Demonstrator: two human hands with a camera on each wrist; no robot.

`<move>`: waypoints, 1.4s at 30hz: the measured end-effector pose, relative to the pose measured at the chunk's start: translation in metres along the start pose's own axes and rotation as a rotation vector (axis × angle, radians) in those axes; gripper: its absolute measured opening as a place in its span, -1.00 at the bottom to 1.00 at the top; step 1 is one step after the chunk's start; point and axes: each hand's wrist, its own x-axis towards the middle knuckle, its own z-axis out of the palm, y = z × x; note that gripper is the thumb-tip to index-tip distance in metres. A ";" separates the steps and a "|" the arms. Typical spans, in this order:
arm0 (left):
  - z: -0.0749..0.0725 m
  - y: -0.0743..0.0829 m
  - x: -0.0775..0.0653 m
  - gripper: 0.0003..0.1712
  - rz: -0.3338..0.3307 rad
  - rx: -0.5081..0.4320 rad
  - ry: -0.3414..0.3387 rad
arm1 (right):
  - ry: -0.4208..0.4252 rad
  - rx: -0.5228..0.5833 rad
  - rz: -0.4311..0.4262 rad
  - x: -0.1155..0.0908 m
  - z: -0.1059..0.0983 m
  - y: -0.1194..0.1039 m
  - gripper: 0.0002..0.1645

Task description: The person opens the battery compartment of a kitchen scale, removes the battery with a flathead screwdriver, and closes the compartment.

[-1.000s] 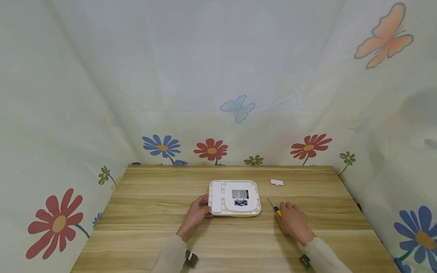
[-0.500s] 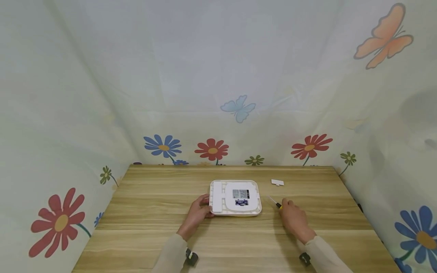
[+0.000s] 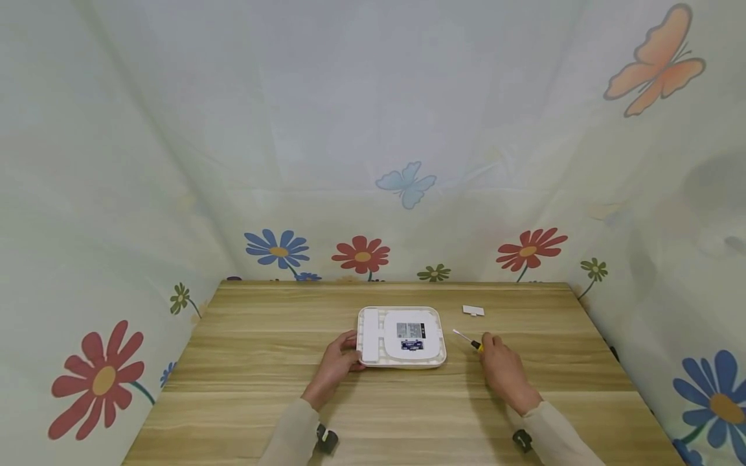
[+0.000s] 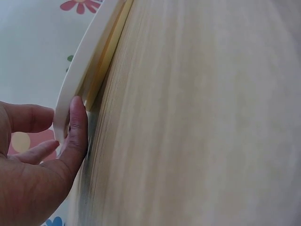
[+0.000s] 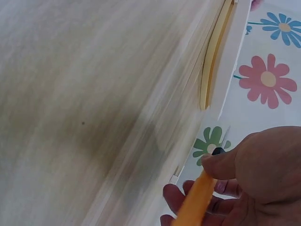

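Observation:
A flat white device [image 3: 370,336] with rounded corners lies face down in the head view. Its underside shows a printed label and an uncovered compartment holding blue batteries [image 3: 412,345]. My left hand [image 3: 337,362] pinches the device's near left corner, thumb below and fingers at the outer edge, as the left wrist view shows. A yellowish layer [image 4: 104,59] runs under the white rim. To the right of the device, my right hand [image 3: 504,372] grips a screwdriver [image 3: 471,342]. Its orange-yellow handle [image 5: 195,202] lies between thumb and fingers, and the blade points left, toward the device.
A small white battery cover [image 3: 473,310] with a tab lies on the wooden table [image 3: 280,310], behind the screwdriver. Flowered sheeting [image 3: 326,194] rises behind the table and along both sides. A black strap [image 3: 327,440] shows at the left wrist.
My right hand has shifted slightly right and turned the screwdriver, so the blade now points more to the left. The left hand and the device stay in place.

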 end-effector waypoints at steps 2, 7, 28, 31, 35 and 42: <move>0.000 -0.001 0.000 -0.33 -0.003 0.001 0.003 | -0.007 0.005 0.002 0.001 -0.001 -0.001 -0.74; 0.000 -0.002 0.002 -0.34 -0.009 -0.001 0.011 | -0.047 0.021 0.020 0.001 -0.002 -0.001 -0.78; 0.000 -0.002 0.001 -0.33 0.007 -0.002 0.019 | -0.011 -0.048 0.042 0.008 -0.001 -0.007 -0.73; 0.001 -0.001 0.001 -0.32 0.006 -0.010 0.019 | -0.003 -0.048 0.044 0.007 -0.004 -0.008 -0.74; 0.002 0.000 0.000 -0.31 0.012 -0.019 0.016 | 0.006 -0.044 0.036 0.008 -0.009 -0.011 -0.75; 0.002 0.000 0.000 -0.32 0.015 -0.016 0.023 | 0.022 -0.026 -0.014 0.010 -0.013 -0.019 -0.75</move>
